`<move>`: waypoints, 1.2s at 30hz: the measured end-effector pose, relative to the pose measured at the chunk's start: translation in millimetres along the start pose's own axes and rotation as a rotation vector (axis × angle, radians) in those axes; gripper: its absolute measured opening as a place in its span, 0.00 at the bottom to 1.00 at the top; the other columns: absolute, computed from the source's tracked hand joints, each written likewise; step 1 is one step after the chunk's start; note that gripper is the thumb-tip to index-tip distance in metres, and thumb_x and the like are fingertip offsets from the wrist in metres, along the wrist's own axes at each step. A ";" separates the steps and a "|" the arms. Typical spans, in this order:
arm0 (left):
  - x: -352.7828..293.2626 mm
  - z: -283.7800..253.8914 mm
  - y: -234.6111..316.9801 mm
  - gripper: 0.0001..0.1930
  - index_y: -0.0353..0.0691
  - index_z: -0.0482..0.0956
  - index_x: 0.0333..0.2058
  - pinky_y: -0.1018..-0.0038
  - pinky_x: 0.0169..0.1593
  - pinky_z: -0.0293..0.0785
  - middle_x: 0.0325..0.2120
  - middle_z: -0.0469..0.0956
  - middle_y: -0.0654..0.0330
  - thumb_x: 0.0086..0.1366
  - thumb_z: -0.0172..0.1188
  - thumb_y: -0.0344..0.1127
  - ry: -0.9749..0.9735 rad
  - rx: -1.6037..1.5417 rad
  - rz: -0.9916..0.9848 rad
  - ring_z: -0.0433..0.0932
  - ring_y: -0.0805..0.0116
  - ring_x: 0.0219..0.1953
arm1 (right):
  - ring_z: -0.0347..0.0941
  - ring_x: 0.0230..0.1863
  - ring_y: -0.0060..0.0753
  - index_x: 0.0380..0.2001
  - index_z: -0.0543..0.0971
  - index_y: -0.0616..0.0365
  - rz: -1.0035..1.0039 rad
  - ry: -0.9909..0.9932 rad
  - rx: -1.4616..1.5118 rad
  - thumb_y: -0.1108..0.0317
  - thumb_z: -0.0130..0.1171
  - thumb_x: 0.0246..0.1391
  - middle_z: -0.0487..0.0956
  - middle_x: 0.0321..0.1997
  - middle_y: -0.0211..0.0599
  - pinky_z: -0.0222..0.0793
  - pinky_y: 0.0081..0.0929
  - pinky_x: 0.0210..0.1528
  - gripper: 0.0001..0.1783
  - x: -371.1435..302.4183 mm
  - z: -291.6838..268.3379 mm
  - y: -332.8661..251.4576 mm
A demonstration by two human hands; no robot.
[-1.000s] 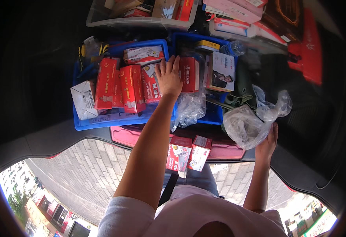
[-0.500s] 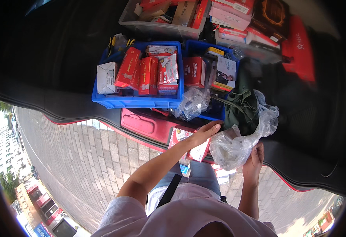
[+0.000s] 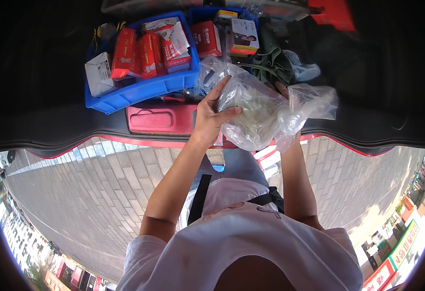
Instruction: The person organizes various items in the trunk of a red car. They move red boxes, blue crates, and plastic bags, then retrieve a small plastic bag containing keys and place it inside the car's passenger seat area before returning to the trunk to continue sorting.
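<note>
A crumpled clear plastic bag (image 3: 256, 114) is held up between my two hands over the edge of the car boot. Something pale shows through the film, but I cannot make out what it is. My left hand (image 3: 211, 116) grips the bag's left side, thumb across the front and fingers pointing up. Behind the right part of the bag is my right hand (image 3: 282, 90), mostly covered, with only some fingertips and the wrist showing. It appears to hold the bag from behind. Dark green folded cloth (image 3: 273, 58) lies just beyond the bag.
To the left, a blue crate (image 3: 144, 89) holds several red boxes (image 3: 150, 54) and a white box (image 3: 100, 73). A second blue crate (image 3: 198, 13) stands behind the bag with more boxes. The boot's red-trimmed sill (image 3: 161, 121) runs before me, above paved ground (image 3: 120, 179).
My hands have lifted the plastic bag up and further over the boot. My left hand has shifted left with its thumb on the bag. The view has tilted, so the crates sit higher.
</note>
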State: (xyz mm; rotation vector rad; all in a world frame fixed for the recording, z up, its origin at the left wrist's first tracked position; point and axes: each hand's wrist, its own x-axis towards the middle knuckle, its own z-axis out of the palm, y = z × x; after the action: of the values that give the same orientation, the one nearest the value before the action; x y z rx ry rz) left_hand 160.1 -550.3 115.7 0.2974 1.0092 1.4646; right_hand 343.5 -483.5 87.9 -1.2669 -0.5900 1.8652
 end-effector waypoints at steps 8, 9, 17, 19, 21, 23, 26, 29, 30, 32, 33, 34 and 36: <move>-31.9 -78.8 39.2 0.31 0.31 0.60 0.57 0.77 0.53 0.61 0.50 0.67 0.53 0.58 0.61 0.34 -0.049 0.301 -0.039 0.66 0.70 0.50 | 0.71 0.46 0.33 0.52 0.66 0.59 0.280 -0.336 -0.096 0.64 0.52 0.55 0.72 0.48 0.37 0.69 0.31 0.49 0.22 -81.4 56.8 48.8; -27.0 -83.3 45.5 0.32 0.31 0.59 0.57 0.76 0.54 0.60 0.50 0.67 0.53 0.58 0.61 0.36 -0.084 0.321 -0.090 0.66 0.70 0.50 | 0.70 0.47 0.33 0.52 0.66 0.59 0.284 -0.261 0.206 0.65 0.52 0.55 0.72 0.49 0.37 0.69 0.32 0.50 0.22 -76.8 44.2 87.3; 2.5 -113.0 58.8 0.30 0.32 0.66 0.51 0.74 0.47 0.68 0.41 0.74 0.57 0.53 0.66 0.41 -0.222 0.429 -0.423 0.73 0.69 0.43 | 0.68 0.52 0.30 0.58 0.60 0.56 0.012 -0.131 -0.063 0.73 0.54 0.52 0.68 0.54 0.37 0.66 0.29 0.53 0.30 -92.5 91.4 93.4; 6.8 -102.9 43.9 0.29 0.32 0.67 0.50 0.75 0.46 0.68 0.39 0.75 0.58 0.53 0.66 0.40 -0.184 0.317 -0.442 0.73 0.71 0.42 | 0.67 0.52 0.28 0.60 0.56 0.55 0.154 -0.106 0.004 0.74 0.55 0.51 0.66 0.56 0.37 0.64 0.27 0.53 0.34 -88.6 66.1 87.1; 18.9 -95.1 29.1 0.28 0.33 0.67 0.50 0.75 0.47 0.67 0.39 0.75 0.59 0.54 0.65 0.39 -0.228 0.324 -0.461 0.73 0.72 0.41 | 0.66 0.53 0.28 0.61 0.55 0.56 0.339 -0.035 0.120 0.75 0.55 0.50 0.66 0.57 0.38 0.64 0.28 0.54 0.35 -82.2 43.4 84.2; 32.1 -87.5 19.6 0.27 0.34 0.67 0.50 0.75 0.47 0.67 0.40 0.74 0.59 0.54 0.65 0.40 -0.258 0.363 -0.459 0.72 0.72 0.42 | 0.65 0.55 0.32 0.60 0.55 0.58 0.297 -0.057 -0.091 0.69 0.52 0.54 0.66 0.57 0.39 0.63 0.31 0.55 0.32 -74.5 39.7 73.3; 55.4 -67.2 12.1 0.27 0.35 0.67 0.51 0.75 0.47 0.67 0.44 0.72 0.58 0.56 0.63 0.41 -0.259 0.394 -0.454 0.69 0.72 0.46 | 0.65 0.55 0.32 0.59 0.58 0.58 0.219 -0.064 0.182 0.65 0.49 0.57 0.67 0.56 0.39 0.63 0.31 0.55 0.27 -52.5 -7.1 94.8; 85.8 -68.0 8.9 0.27 0.36 0.66 0.52 0.73 0.50 0.64 0.48 0.69 0.56 0.57 0.61 0.44 -0.204 0.536 -0.334 0.66 0.67 0.50 | 0.66 0.54 0.31 0.57 0.61 0.59 0.252 -0.035 0.214 0.65 0.48 0.58 0.68 0.54 0.37 0.63 0.30 0.55 0.24 -21.1 -7.2 71.6; 107.1 -68.7 13.2 0.28 0.35 0.65 0.52 0.71 0.53 0.62 0.49 0.68 0.53 0.58 0.60 0.45 -0.211 0.752 -0.172 0.66 0.64 0.51 | 0.66 0.53 0.30 0.56 0.61 0.59 0.199 0.007 0.151 0.66 0.48 0.58 0.69 0.54 0.37 0.63 0.29 0.54 0.24 -9.8 -4.1 60.4; 160.1 -61.8 23.1 0.30 0.37 0.65 0.53 0.66 0.57 0.59 0.50 0.67 0.51 0.56 0.60 0.46 -0.227 1.196 0.135 0.65 0.57 0.53 | 0.67 0.52 0.29 0.55 0.63 0.59 0.071 0.130 0.022 0.66 0.47 0.58 0.70 0.52 0.36 0.63 0.28 0.54 0.22 13.2 -4.9 41.8; 189.0 -57.2 30.6 0.31 0.38 0.65 0.53 0.62 0.59 0.57 0.50 0.66 0.51 0.53 0.61 0.47 -0.214 1.423 0.292 0.64 0.54 0.53 | 0.68 0.49 0.27 0.54 0.65 0.60 0.046 0.256 -0.049 0.68 0.47 0.57 0.72 0.49 0.35 0.65 0.25 0.50 0.21 28.6 -12.8 36.7; 219.1 -61.4 31.3 0.31 0.40 0.66 0.52 0.58 0.59 0.55 0.49 0.66 0.52 0.51 0.62 0.47 -0.169 1.594 0.416 0.64 0.55 0.54 | 0.69 0.46 0.25 0.51 0.67 0.61 -0.019 0.228 -0.278 0.72 0.46 0.55 0.73 0.46 0.34 0.65 0.23 0.47 0.19 47.8 -15.8 22.9; 276.5 -88.0 27.9 0.32 0.42 0.66 0.52 0.51 0.61 0.50 0.49 0.66 0.54 0.50 0.62 0.49 -0.086 1.906 0.496 0.62 0.57 0.55 | 0.70 0.43 0.24 0.47 0.68 0.63 -0.106 0.295 -0.460 0.79 0.49 0.48 0.75 0.43 0.35 0.65 0.21 0.46 0.20 97.0 14.1 -13.2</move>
State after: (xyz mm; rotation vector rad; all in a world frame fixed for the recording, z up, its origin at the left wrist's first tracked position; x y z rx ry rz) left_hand 24.3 -331.2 -20.4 2.0063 2.0624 0.3603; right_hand 316.7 -396.3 49.7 -1.7314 -0.9358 1.4621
